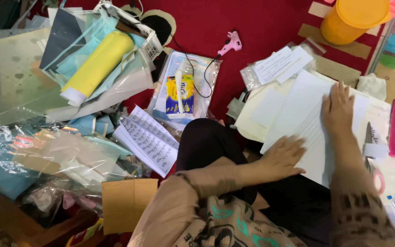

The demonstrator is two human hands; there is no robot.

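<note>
Both my hands lie flat, fingers spread wide and holding nothing: left hand [283, 158] and right hand [338, 107] press the white paper sheet [309, 119], so it stays smooth on the floor [261, 23].

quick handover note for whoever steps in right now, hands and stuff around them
Left hand: open, flat on the near edge of the white paper sheets.
Right hand: open, fingers spread, pressing flat on the same sheets further up.
The sheets lie on a cream stack over the red floor. Scissors lie just right of the right arm, the pink glue gun up left, the orange tub at the top.
Nothing is gripped; the sheets are only held down.
</note>
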